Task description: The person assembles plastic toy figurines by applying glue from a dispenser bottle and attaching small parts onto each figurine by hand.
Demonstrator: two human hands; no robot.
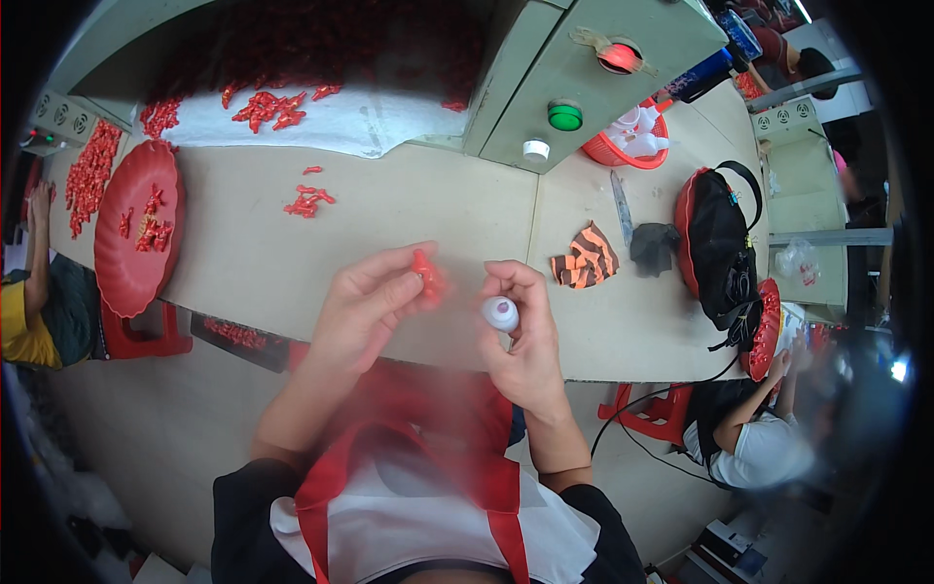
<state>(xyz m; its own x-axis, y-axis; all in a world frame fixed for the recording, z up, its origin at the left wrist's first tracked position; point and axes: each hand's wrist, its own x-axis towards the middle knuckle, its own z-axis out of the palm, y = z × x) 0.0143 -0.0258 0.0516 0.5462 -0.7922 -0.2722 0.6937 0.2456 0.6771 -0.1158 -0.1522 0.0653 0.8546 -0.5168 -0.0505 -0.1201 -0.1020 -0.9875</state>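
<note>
A small glossy red figure (424, 275) is pinched between the thumb and fingers of my left hand (375, 297), above the near part of the table. Its right side is blurred. My right hand (525, 336) is closed around a small white bottle (500, 313), whose rounded end with a purple spot points up. The two hands are apart, the bottle a little to the right of the figure. Beyond them, several red pieces (307, 202) lie loose on the table (409, 195).
A red scalloped tray (141, 263) with a few pieces stands at left. White sheeting (341, 131) under the cabinet bears many red pieces. At right lie a striped cloth (587, 258), a blade (621, 204), a red basket (637, 161) and a black bag (718, 243). Co-workers sit at both sides.
</note>
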